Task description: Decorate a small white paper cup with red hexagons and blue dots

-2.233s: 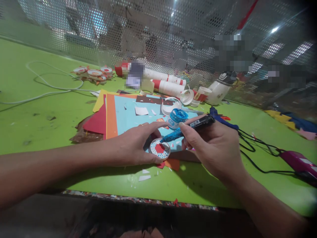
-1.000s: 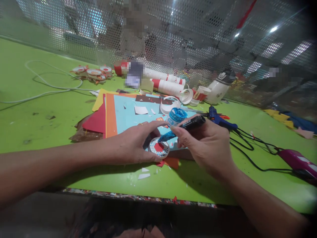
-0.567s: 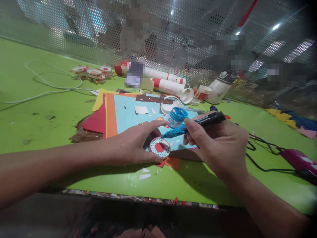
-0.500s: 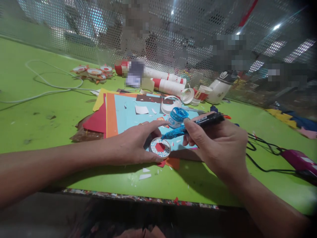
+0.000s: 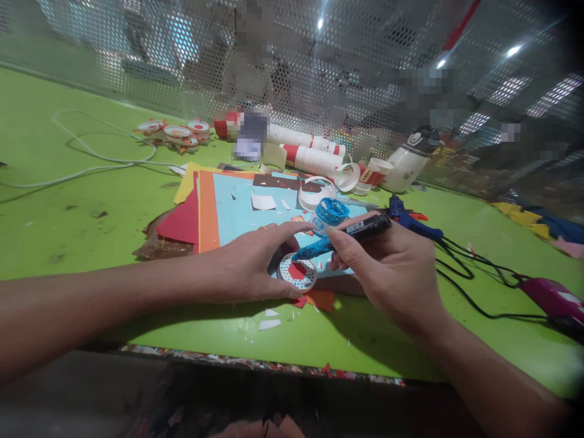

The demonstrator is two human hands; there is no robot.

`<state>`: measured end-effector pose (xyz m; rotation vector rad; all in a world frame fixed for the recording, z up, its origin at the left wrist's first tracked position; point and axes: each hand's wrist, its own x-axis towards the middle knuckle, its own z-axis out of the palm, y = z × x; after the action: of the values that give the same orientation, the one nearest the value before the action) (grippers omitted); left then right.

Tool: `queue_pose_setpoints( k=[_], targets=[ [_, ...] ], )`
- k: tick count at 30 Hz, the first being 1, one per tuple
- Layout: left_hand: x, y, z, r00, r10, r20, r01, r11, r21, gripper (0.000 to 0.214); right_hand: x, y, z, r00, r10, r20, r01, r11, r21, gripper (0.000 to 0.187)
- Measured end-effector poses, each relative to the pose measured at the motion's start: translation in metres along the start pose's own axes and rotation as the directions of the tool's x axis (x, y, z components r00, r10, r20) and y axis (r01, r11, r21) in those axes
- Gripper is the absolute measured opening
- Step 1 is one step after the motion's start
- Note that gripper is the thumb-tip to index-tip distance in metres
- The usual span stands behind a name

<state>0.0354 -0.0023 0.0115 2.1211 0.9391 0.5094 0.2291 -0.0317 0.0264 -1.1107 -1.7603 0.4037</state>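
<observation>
My left hand [image 5: 253, 258] curls its thumb and fingers around the rim of a cut paper cup bottom [image 5: 297, 271], which has a red hexagon in the middle and blue dots around it. In my right hand [image 5: 395, 264] is a black marker [image 5: 362, 230], its front end coated in blue paint. The marker's tip meets the dotted ring near its upper left edge. An open jar of blue paint [image 5: 329, 212] stands just behind, partly hidden by my right hand and the marker.
Coloured paper sheets [image 5: 235, 210] with white scraps lie under the work. A blue glue gun [image 5: 410, 222] and its black cable are to the right. Stacked paper cups [image 5: 314, 161], a white bottle [image 5: 404, 167] and paper-cup crafts [image 5: 177, 134] stand behind, before a perforated metal screen [image 5: 205, 67].
My right hand has moved left and the marker tip has shifted slightly left on the ring. More of the glue gun shows now. My left hand keeps its hold.
</observation>
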Motion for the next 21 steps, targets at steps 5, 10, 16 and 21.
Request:
queue_pose_setpoints(
  k=[5, 10, 16, 21],
  targets=[
    [-0.0001, -0.0006, -0.0004, 1.0, 0.006, 0.014, -0.006, 1.0, -0.01, 0.075, -0.001, 0.0006, -0.0001, 1.0, -0.001, 0.017, 0.001, 1.0, 0.004, 0.011],
    [-0.0009, -0.0009, 0.0001, 1.0, -0.001, 0.0, 0.001, 1.0, -0.014, 0.077, -0.001, 0.0015, -0.0007, 1.0, 0.004, 0.027, -0.004, 1.0, -0.014, 0.013],
    [-0.0004, -0.0032, 0.001, 1.0, -0.023, -0.007, 0.023, 1.0, 0.021, 0.082, -0.0017, 0.0043, 0.0001, 1.0, 0.005, 0.028, -0.004, 0.999, -0.045, 0.021],
    [0.0005, -0.004, 0.0011, 1.0, -0.017, -0.001, 0.017, 1.0, 0.014, 0.081, -0.0025, 0.005, 0.0009, 1.0, 0.024, 0.014, -0.024, 1.0, -0.005, 0.022]
  ],
)
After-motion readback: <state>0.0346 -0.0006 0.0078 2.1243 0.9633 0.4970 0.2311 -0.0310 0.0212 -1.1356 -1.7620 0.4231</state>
